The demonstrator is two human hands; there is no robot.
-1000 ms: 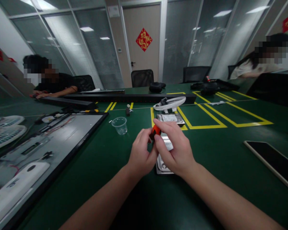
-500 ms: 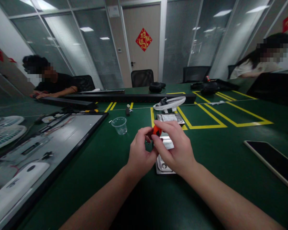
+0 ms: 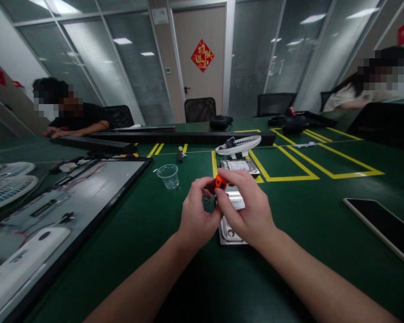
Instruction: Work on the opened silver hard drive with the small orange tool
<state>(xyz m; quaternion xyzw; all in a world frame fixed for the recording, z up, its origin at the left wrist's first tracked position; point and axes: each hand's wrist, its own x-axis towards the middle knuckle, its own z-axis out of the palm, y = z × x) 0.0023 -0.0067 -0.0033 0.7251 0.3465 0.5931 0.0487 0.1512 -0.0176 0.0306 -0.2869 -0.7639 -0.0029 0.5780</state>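
Observation:
My right hand (image 3: 247,204) pinches a small orange-and-black piece (image 3: 220,182) between thumb and fingers; its exact kind is unclear, and one end faces me. My left hand (image 3: 200,211) is closed against the piece from the left, fingers curled, with part of its grip hidden. Below the hands a silver hard drive (image 3: 229,234) lies on the green table (image 3: 138,251), partly covered by my right hand. Farther back is a second hard drive (image 3: 249,167). A clear plastic cup (image 3: 169,177) stands left of my hands.
A white fan grille (image 3: 244,144) rests behind the drives. At left lies a framed panel (image 3: 121,179) with parts on it. A phone-like slab (image 3: 384,229) is at right. A long black bar (image 3: 195,137) crosses the table. Two people sit across, left and right.
The orange-and-black piece has turned a little between my fingers, so more of its black-centred end shows. My hands stay in nearly the same place.

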